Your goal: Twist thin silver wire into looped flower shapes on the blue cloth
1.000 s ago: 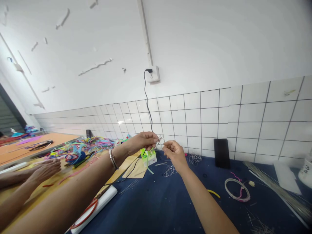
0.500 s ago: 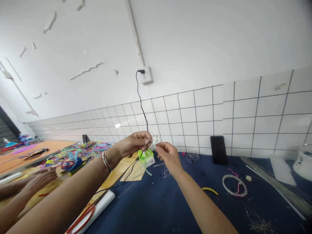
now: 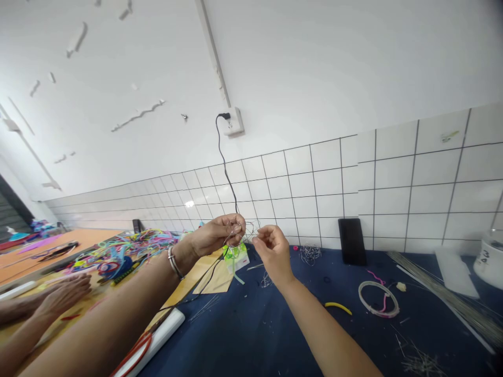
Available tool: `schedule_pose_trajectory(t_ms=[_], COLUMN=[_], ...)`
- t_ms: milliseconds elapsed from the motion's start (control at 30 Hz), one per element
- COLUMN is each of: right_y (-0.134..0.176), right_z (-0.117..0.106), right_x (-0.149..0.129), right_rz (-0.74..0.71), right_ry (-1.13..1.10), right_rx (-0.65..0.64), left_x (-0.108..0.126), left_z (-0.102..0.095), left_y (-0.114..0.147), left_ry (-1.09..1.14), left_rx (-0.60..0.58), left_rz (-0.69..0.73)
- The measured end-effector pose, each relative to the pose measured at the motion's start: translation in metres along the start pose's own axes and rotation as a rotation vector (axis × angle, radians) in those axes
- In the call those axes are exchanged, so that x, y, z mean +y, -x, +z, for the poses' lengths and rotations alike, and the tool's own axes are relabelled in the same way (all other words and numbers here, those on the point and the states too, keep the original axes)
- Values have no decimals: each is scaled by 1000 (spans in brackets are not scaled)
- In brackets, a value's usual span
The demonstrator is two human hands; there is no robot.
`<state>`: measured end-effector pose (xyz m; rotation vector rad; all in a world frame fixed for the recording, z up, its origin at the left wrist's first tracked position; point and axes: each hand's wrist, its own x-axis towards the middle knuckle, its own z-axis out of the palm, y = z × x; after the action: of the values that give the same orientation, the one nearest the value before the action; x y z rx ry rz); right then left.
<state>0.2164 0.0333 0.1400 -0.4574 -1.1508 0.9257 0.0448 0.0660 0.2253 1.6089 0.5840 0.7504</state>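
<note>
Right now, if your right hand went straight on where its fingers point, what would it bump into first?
Probably the thin wire loops held by the left hand, just ahead of the right hand. Depth is unclear, so it might be touching them.

A black phone (image 3: 352, 242) is stood upright against the tiled wall (image 3: 271, 180). To the left of the phone, looped thin wire (image 3: 249, 227) is pinched by the fingertips of the left hand (image 3: 218, 233). The right hand (image 3: 275, 248) is positioned between this wire and the phone, thumb and forefinger held close together; whether wire is gripped there cannot be determined. A wire tangle (image 3: 310, 254) is placed left of the phone. In front of the phone, a yellow curved piece (image 3: 338, 307) and a pale ring (image 3: 360, 299) are laid. Right of the phone, a wire bundle (image 3: 440, 294) and a white container (image 3: 487, 264) are located. Far left of the phone, a co-worker's hands (image 3: 68, 293) are positioned near multicoloured strips (image 3: 137, 243).
</note>
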Motion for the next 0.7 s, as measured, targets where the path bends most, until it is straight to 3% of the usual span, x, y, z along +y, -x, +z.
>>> schedule_pose_trajectory(t_ms=[233, 700], right_y=[0, -15], right_z=[-2, -8], right_x=[-3, 31], right_rz=[-47, 328], right_ry=[78, -316], right_rx=[-63, 5], left_x=[-6, -15], left_z=[1, -3], left_y=[0, -1], left_ry=[5, -248], left_rx=[-1, 186], left_rz=[-33, 2])
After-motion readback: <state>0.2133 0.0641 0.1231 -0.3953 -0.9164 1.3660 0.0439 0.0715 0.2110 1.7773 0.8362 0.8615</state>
